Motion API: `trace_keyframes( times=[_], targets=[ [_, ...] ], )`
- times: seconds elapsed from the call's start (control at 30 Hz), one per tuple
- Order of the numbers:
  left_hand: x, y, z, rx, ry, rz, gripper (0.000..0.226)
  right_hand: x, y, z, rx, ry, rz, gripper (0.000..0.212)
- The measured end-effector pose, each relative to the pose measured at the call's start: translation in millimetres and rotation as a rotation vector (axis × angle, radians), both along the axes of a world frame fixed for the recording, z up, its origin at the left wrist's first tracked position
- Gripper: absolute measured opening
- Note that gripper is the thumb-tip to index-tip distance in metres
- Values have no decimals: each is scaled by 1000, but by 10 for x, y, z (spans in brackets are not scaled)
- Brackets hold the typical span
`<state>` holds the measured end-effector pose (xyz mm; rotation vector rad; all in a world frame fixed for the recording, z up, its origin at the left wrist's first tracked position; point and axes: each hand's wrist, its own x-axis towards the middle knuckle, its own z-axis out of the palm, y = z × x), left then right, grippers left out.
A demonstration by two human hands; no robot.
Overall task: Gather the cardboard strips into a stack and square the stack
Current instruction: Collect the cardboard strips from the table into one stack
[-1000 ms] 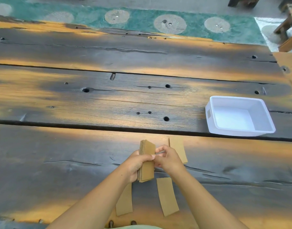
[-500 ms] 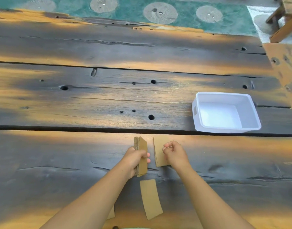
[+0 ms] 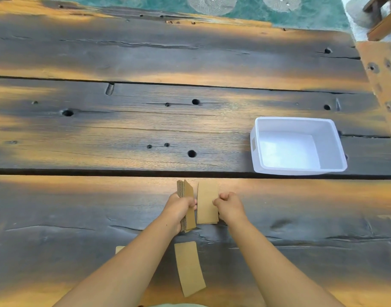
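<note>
1. Stack of cardboard strips (image 3: 187, 207) stands on edge in the lower middle of the frame, clasped by the left hand (image 3: 179, 208); fingers wrap round its right face, and the stack sticks out above and below the fist
2. Right hand (image 3: 228, 207), just right of centre, is curled with its fingertips pinching the right edge of a single strip (image 3: 206, 201); that strip lies between the two hands, close beside the stack, and whether it rests flat on the wooden table (image 3: 101, 134) or is lifted cannot be told
3. Loose strip (image 3: 189, 268) lies flat near the bottom centre, between the forearms, well below both hands and touched by neither
4. Corner of another strip (image 3: 120, 249) peeks out at the lower left, mostly hidden under the left forearm
5. White plastic bin (image 3: 256, 151) sits in the right middle of the frame, apart from the hands and strips
</note>
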<state>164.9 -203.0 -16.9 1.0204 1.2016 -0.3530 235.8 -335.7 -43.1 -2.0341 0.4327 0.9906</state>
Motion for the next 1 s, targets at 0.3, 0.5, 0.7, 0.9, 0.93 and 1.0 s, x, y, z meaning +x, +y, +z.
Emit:
trace_keyframes(
  times=[0.3,0.5,0.7,0.9,0.93,1.0],
  targets=[
    [-22,76,35,-25,14,-3,40,-21,58,19,38,26,6,11],
    [-115,220,150,-32,-73,22,32,51,59,267,147,-7,-11,22],
    [-396,298,331,-12,-204,35,26,-81,-37,712,452,123,22,16],
    [-778,191,509,-98,-308,58,44,-462,109,897,523,149,170,21],
    [-850,190,539,-95,-316,74,47,-522,146,917,528,150,175,21],
    [-1005,211,589,-89,-326,103,50,-653,226,964,527,135,206,19]
  ],
)
